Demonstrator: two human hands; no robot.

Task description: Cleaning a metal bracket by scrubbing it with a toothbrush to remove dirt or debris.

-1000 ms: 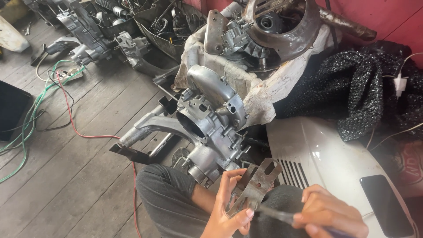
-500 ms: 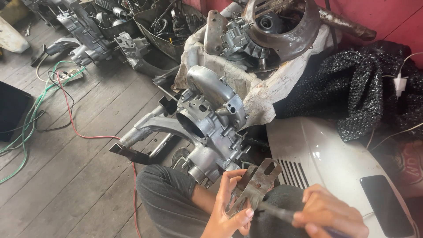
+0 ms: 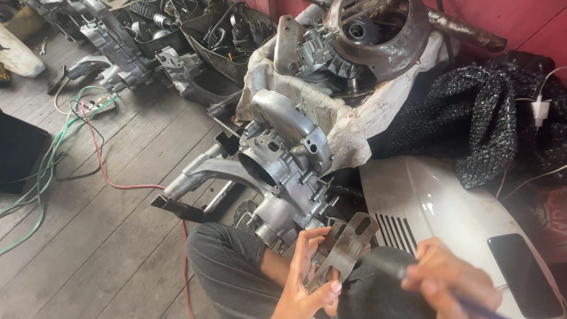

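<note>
My left hand (image 3: 308,277) grips a flat grey metal bracket (image 3: 344,248) with cut-out holes, held tilted above my knee at the bottom of the view. My right hand (image 3: 450,281) is closed around a dark, thin tool handle (image 3: 390,270) whose tip points at the bracket; the hand is blurred. Just beyond the bracket stands a silver aluminium engine casing (image 3: 283,165) on the wooden floor, close to my left hand. My dark trouser legs (image 3: 230,272) lie under both hands.
A white vented panel (image 3: 449,207) with a black phone (image 3: 524,274) lies at right. A second engine (image 3: 366,41) sits on a dirty cloth behind. Black fabric (image 3: 490,124) is heaped at right. Red and green cables (image 3: 100,165) cross the plank floor; trays of parts (image 3: 224,41) line the back.
My right hand has shifted slightly up and left along the tool. The bracket stays in my left hand; nothing else moved.
</note>
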